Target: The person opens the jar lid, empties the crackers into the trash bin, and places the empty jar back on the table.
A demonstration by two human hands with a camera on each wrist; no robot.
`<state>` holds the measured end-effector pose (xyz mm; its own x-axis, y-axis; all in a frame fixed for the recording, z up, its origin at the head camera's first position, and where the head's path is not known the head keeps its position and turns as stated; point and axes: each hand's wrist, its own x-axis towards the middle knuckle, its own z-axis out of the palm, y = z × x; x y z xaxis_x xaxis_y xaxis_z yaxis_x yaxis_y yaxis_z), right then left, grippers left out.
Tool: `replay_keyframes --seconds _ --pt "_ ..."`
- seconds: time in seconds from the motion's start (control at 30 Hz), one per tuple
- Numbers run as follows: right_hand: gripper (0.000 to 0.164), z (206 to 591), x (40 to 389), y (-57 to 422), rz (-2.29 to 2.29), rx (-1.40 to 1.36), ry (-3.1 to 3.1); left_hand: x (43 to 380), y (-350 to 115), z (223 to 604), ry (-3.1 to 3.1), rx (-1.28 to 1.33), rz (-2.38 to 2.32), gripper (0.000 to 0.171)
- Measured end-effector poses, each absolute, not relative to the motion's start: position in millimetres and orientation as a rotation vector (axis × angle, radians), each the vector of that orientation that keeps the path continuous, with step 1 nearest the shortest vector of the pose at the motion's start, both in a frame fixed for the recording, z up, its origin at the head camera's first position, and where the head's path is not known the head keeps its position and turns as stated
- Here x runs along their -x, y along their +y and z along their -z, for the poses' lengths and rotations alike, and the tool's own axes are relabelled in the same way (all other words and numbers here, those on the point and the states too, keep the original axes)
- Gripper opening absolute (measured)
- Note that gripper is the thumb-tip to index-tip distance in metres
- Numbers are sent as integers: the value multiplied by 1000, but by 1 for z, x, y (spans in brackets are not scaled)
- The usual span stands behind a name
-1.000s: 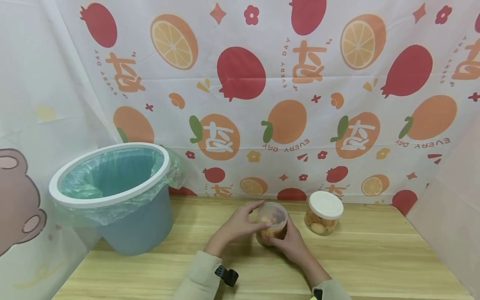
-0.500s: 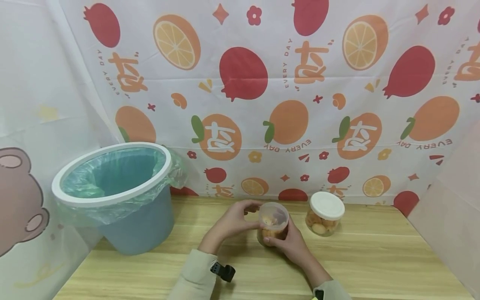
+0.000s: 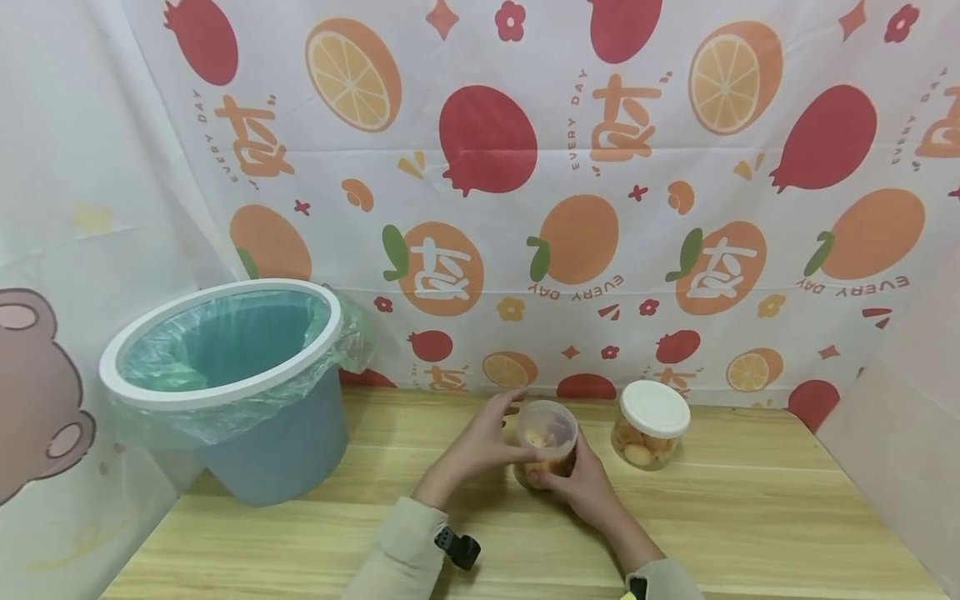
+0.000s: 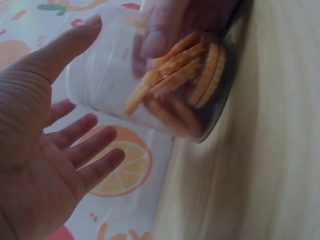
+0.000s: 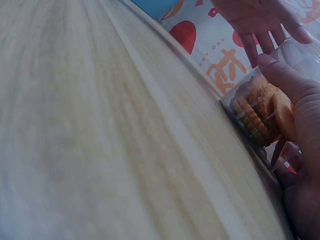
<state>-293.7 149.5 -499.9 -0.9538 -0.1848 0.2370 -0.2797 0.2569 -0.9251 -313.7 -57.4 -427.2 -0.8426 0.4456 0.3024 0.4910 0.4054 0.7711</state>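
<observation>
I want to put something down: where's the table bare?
The table is bare between the bin and the left hand, and right of the lidded jar, toward the pale side cloth. It's crowded around the held jar: right hand gripping, left hand alongside.

Open jar (image 4: 112, 85): clear plastic, smooth, glossy, rim faintly cloudy. Biscuits (image 4: 175, 75) inside: dry, matt, ridged edges. Second jar (image 3: 643, 450): clear, smooth, shiny; lid (image 3: 655, 408) white, plastic-looking, smooth. Bin (image 3: 277, 454): blue-grey plastic, smooth, low sheen; rim (image 3: 180, 400) white plastic, smooth. Liner (image 3: 247, 412): thin green plastic film, translucent, crinkled, glossy. Tabletop (image 3: 735, 517): pale wood-grain, smooth, satin. Backdrop (image 3: 510, 250): printed cloth-like sheet, matt, lightly creased. Sleeve (image 3: 401, 542): beige cloth, matt.
</observation>
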Motion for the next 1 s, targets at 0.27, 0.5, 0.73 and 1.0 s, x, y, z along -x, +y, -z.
replay_keyframes --seconds 0.27,0.5,0.73,1.0 --pt "88 498 295 149 -1900 -504 -2389 313 -44 432 -2584 770 1519 105" --pt "92 500 296 150 -1857 -473 -2412 312 -30 438 -2550 689 1562 111" --pt "99 500 294 150 -1777 -388 -2474 307 -18 443 -2565 580 1604 103" --pt "97 500 295 150 -1779 -394 -2464 304 -15 440 -2556 540 1565 99"
